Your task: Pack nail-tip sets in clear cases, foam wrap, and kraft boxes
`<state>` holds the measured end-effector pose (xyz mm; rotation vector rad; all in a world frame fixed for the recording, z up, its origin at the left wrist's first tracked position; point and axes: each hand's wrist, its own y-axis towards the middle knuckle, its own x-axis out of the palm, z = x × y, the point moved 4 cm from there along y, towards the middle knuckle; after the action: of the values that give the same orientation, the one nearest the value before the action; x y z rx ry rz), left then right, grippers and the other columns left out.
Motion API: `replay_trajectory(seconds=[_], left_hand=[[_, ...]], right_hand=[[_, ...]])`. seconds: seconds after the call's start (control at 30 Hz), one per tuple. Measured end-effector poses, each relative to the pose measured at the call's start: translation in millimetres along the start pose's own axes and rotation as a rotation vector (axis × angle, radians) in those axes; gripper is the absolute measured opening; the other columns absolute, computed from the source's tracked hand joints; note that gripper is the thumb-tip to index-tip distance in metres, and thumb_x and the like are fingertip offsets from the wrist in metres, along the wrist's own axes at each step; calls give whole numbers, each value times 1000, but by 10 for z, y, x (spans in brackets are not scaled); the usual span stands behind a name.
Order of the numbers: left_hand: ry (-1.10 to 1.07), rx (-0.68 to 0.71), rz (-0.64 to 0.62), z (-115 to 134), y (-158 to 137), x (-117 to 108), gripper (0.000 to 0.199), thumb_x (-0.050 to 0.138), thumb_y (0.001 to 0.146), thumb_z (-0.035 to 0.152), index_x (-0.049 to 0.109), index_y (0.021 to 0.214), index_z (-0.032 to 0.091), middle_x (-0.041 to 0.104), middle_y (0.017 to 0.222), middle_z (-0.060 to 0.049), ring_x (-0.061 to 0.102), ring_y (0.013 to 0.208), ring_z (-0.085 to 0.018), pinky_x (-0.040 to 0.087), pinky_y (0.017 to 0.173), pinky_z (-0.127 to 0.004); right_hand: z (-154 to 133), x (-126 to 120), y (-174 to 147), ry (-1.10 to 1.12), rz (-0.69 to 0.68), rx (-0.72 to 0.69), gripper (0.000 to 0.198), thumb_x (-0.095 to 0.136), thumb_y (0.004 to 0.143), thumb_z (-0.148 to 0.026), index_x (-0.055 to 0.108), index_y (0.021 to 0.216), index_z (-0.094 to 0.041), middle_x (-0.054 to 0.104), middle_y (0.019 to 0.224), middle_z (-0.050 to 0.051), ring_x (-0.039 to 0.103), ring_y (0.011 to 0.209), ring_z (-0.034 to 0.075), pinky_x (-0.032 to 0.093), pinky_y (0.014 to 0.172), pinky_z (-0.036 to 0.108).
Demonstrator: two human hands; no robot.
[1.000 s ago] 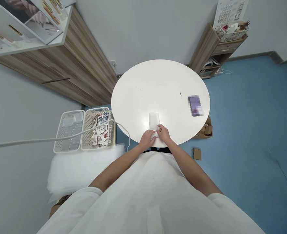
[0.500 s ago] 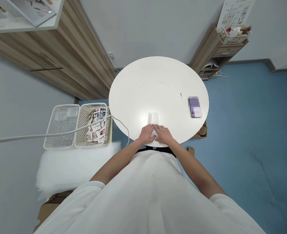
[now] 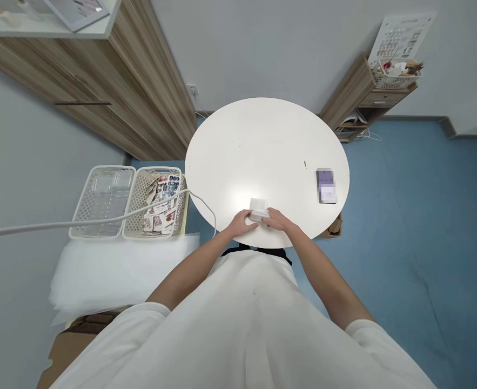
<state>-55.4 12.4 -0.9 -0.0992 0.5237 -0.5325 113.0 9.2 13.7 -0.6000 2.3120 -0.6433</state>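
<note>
Near the close edge of a white oval table (image 3: 270, 121), a small folded white bundle (image 3: 259, 215) lies between my hands. It looks like a thin, translucent wrapping sheet, and what is inside it, if anything, is hidden. The sheet's loose flat end (image 3: 258, 203) stretches away from me on the tabletop. My left hand (image 3: 241, 222) is closed on the bundle's left end, thumb on the near side and fingers on the far side. At the right end, my right hand (image 3: 277, 219) grips it with bent fingers.
A pixelated purple-and-white item (image 3: 326, 186) rests on the table's right. At left stand a basket of clear plastic boxes (image 3: 108, 200), a basket of printed cards (image 3: 163, 208) and a pile of translucent white sheets (image 3: 120, 270). A white cable (image 3: 100, 222) crosses above the baskets.
My hands, flat and side by side on the sheet before, have moved apart to the ends of a folded bundle. The sheet's flat part is shorter. The view has shifted slightly.
</note>
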Motion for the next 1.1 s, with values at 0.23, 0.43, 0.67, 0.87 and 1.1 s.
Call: replay_trajectory(seconds=[0.23, 0.43, 0.67, 0.87, 1.1], left_hand=[[19, -161, 199, -104, 134, 40, 28, 51, 78, 21, 53, 106, 17, 59, 101, -7, 60, 78, -15, 49, 75, -32], [31, -251, 291, -77, 130, 38, 42, 54, 78, 25, 44, 118, 16, 56, 100, -7, 58, 70, -14, 49, 71, -32], [140, -68, 359, 30, 36, 58, 36, 50, 79, 22, 49, 115, 18, 47, 112, -10, 50, 102, -20, 45, 86, -35], [281, -63, 267, 71, 16, 196, 44, 51, 78, 26, 47, 121, 21, 43, 121, -11, 44, 110, -26, 40, 92, -42], [234, -231, 301, 91, 110, 197, 41, 52, 76, 26, 50, 117, 19, 50, 115, -10, 47, 109, -25, 40, 92, -42]], right_hand=[[73, -51, 228, 243, 93, 91, 25, 48, 77, -44, 53, 82, -19, 56, 64, -1, 51, 53, 13, 41, 55, 26], [122, 35, 176, 167, 491, 99, 49, 53, 75, -41, 42, 117, -19, 55, 97, 6, 54, 76, 17, 45, 71, 32], [130, 232, -145, 49, 598, -110, 48, 43, 82, -36, 36, 126, -20, 41, 118, 12, 50, 94, 21, 44, 85, 40], [135, 331, -139, -44, 446, -183, 50, 49, 79, -36, 39, 127, -22, 32, 128, 12, 34, 120, 27, 36, 97, 45], [167, 121, 21, 140, 247, -182, 52, 56, 72, -29, 45, 123, -22, 41, 123, 10, 44, 112, 22, 38, 97, 40]])
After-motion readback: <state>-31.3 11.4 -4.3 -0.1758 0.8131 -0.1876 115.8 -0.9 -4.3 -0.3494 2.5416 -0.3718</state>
